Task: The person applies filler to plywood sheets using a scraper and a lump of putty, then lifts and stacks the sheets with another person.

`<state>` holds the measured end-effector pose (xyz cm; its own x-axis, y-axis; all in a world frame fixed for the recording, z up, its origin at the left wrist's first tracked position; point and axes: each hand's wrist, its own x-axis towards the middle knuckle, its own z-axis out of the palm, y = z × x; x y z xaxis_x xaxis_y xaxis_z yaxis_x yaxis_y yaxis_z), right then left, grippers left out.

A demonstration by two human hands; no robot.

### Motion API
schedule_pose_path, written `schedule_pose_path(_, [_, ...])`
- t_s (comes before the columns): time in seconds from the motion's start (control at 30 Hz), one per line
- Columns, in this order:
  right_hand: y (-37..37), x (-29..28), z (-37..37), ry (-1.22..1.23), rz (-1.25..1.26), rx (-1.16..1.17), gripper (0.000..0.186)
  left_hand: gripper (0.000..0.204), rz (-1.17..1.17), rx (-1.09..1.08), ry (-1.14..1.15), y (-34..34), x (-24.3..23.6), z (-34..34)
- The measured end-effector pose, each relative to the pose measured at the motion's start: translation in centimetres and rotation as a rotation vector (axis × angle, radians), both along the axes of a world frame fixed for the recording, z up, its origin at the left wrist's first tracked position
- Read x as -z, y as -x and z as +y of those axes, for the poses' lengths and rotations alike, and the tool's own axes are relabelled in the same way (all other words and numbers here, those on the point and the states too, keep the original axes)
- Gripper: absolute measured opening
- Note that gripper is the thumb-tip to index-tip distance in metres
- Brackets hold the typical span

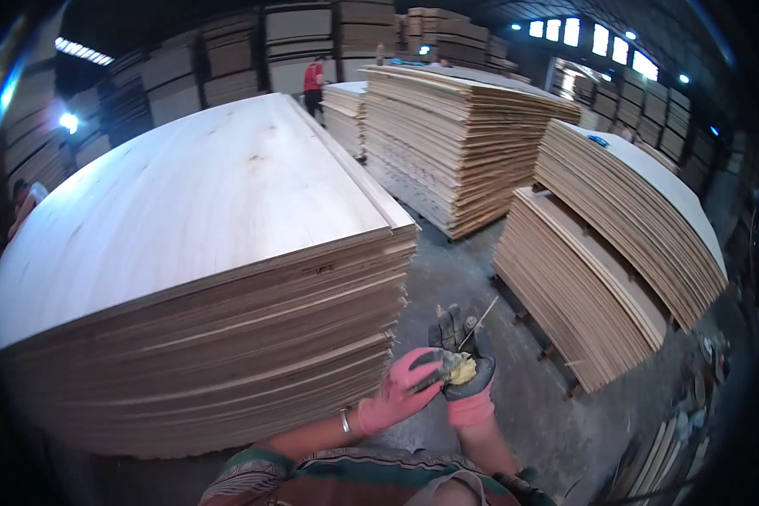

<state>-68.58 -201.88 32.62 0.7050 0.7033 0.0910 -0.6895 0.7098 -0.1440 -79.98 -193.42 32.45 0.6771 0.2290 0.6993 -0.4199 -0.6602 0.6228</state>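
Both my hands wear pink gloves with dark grey palms and fingers, and they meet in front of me. My left hand (406, 390) is closed, its fingertips pressing on a soft-looking pale yellow lump (462, 369). Under and beside that lump, my right hand (471, 384) is turned palm up with its fingers stretched out. A thin light stick (479, 323) slants up past the right fingers; its lower end is hidden, and whether a hand grips it I cannot tell. To the left stands a tall stack of wooden sheets (219, 185), close to my left hand.
More board stacks stand ahead (455, 143) and at right (582, 287), with grey floor (447, 278) between. Wood strips (658, 460) lie at lower right. A person in red (314, 80) stands beyond the left stack; another person (29, 202) is at its far left edge.
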Motion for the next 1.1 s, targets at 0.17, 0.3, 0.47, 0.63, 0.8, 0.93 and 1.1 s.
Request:
schedule_pose_path(0.17, [-3.4,-2.3,1.6,0.076,-0.177,-0.229,0.025,0.046,-0.082,-0.158,-0.340,-0.7,-2.2,-1.1])
schedule_pose_path(0.3, [-3.8,-3.4,3.6,0.206,-0.376,-0.294,0.022,0.045,-0.063,-0.429,-0.223,-1.2,-1.5,-2.3])
schedule_pose_path(0.47, [-3.2,-7.6,5.0,0.152,-0.821,0.146,0.022,0.039,-0.308,-0.681,0.017,2.1,-4.0,-0.8])
schedule_pose_path(0.63, [-3.9,-15.0,8.7,0.184,-1.835,1.092,0.035,0.031,-0.696,-0.962,-0.253,5.1,-11.3,7.2])
schedule_pose_path(0.8, [-1.0,-16.3,14.9,0.303,-1.952,1.163,0.039,0.031,-0.526,-1.173,-0.449,6.3,-15.1,11.1])
schedule_pose_path(0.93, [-0.8,-16.8,15.3,0.371,-2.020,1.197,0.039,0.037,-0.494,-1.235,-0.616,5.8,-15.1,12.9])
schedule_pose_path(1.1, [-1.3,-20.8,15.8,0.224,-1.982,1.377,0.036,0.034,-0.612,-1.217,-0.680,4.9,-18.6,13.6])
